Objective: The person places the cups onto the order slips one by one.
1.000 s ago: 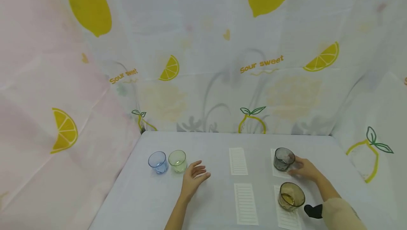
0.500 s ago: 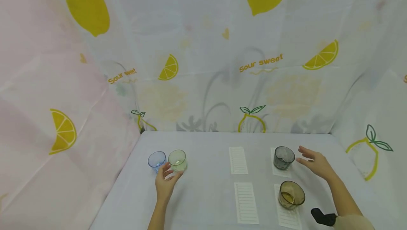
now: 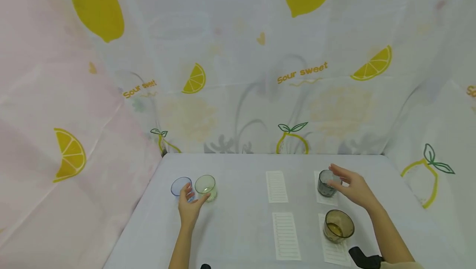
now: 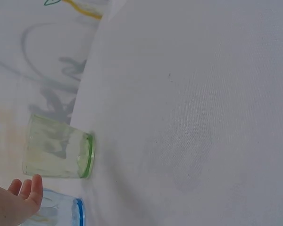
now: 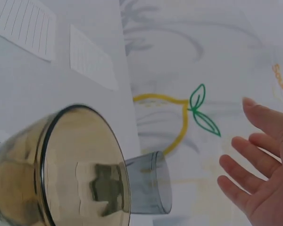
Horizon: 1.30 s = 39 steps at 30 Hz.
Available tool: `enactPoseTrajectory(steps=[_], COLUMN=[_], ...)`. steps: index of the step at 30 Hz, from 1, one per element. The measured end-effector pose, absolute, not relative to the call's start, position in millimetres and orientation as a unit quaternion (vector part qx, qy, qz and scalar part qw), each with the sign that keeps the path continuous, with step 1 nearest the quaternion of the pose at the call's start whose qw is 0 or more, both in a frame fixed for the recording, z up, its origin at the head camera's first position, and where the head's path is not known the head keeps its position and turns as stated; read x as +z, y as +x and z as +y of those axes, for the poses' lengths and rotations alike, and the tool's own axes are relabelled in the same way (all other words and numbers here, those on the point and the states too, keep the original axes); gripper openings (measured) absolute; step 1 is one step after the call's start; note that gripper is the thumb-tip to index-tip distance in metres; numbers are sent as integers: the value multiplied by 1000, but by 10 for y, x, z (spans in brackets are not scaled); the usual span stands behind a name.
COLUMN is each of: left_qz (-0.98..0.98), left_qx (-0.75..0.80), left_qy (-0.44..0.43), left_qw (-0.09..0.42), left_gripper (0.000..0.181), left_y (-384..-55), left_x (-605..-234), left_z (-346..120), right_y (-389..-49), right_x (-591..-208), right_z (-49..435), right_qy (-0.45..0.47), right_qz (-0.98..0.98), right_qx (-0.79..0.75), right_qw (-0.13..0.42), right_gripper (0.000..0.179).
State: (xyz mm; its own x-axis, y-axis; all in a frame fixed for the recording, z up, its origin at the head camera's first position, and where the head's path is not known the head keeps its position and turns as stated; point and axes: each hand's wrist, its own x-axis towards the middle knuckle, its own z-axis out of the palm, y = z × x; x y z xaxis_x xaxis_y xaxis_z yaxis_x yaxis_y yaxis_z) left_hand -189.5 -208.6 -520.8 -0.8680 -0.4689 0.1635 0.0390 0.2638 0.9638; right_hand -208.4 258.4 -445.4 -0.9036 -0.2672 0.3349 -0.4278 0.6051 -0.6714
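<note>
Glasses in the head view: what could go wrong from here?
1. The blue glass and green glass stand close together by the left hand; grasping one might knock the other.
2. The right hand, fingers spread, is near the gray glass; a careless move could bump it.
3. The amber glass stands on a lined sheet; a nudge might shift both.

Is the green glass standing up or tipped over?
Standing up: in the head view, the green glass sits base-down on the white tabletop, with its round mouth facing up.
</note>
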Motion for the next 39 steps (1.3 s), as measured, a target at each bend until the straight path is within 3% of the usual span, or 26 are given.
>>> enactPoseTrajectory(steps=[9, 22, 39], left_qz=[-773, -763, -744], left_qx=[-590, -592, -606], left_qy=[130, 159, 199], left_qw=[193, 206, 202], left_gripper=[82, 93, 82], left_y=[-1949, -2059, -2150], left_x=[-5267, -5315, -5478], left_z=[-2080, -1961, -1903], right_y=[-2109, -2237, -2470], right_x=[-4425, -4581, -4975], right_z=[2242, 1731, 1378], right_qy=[200, 222, 181], right_qz=[-868, -851, -864], right_qx=[451, 474, 470], right_qw=[54, 45, 18], right_gripper=[60, 60, 62])
